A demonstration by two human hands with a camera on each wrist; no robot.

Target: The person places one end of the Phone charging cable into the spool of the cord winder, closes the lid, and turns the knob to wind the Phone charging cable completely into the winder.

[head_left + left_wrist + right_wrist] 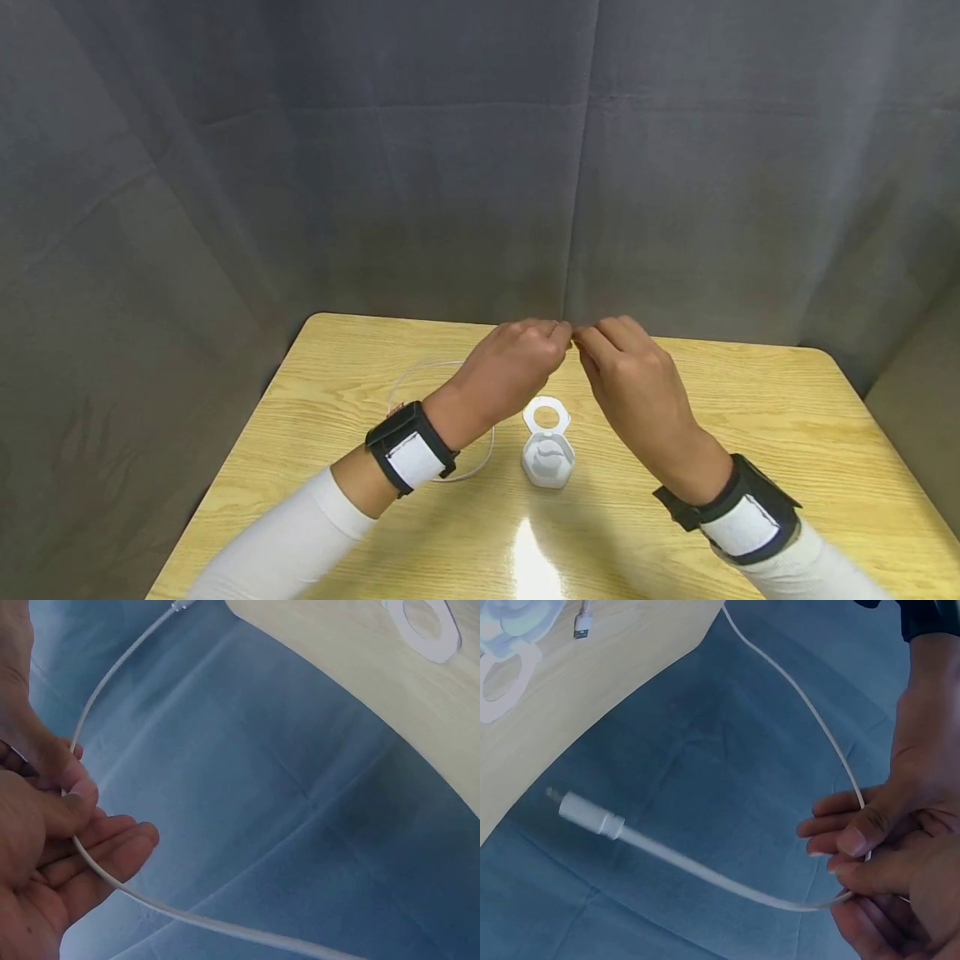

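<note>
Nearest the viewer, white sleeves and black wrist straps are seen leading up to the two hands, which are raised together above the middle of the counter (pixel 750 400). A thin white cable (pixel 810 712) is pinched by the left hand (pixel 517 358) between thumb and curled fingers, and the same cable is pinched by the right hand (pixel 630 375), whose fingertips almost touch the left's. From the right hand a short free end is left hanging, finished by a white plug (pixel 589 814); the rest is looped back down onto the counter at the left. The step in hand is judged to be the gathering or straightening of the cable between the hands; a steady draw through the fingers would be called for next. Just below the hands, a small white holder with a ring tab (pixel 547 446) is set on the pale wood counter. Beyond, the space is closed off by a grey curtain (pixel 450 167).
</note>
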